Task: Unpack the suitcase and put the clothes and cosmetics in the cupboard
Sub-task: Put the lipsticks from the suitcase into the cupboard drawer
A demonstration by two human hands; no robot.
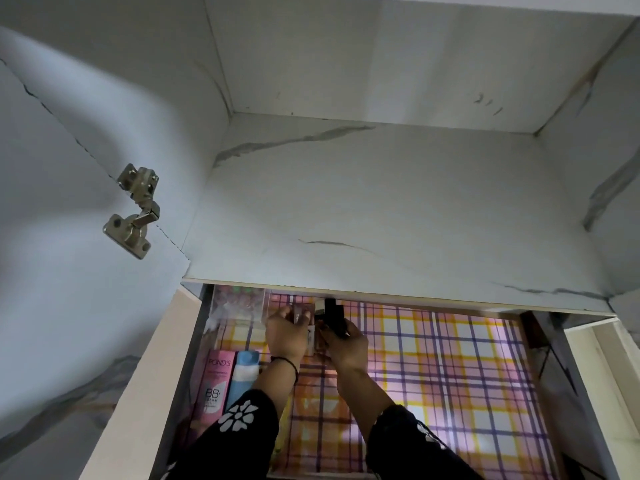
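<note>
Head view: over the cupboard's plaid-lined drawer (450, 358), the left hand (287, 332) curls its fingers round a small box (298, 314); the right hand (346, 344) grips a black container (333, 317) just beside it, near the back; a pink tube (214, 379) and blue tube (244, 375) lie by the left wall. Released so close together, one could likely topple the other.

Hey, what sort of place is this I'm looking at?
Probably inside a home cupboard: a metal door hinge on the marble-patterned panel, a pulled-out drawer lined with plaid paper, and a pink Pond's box in it.
</note>
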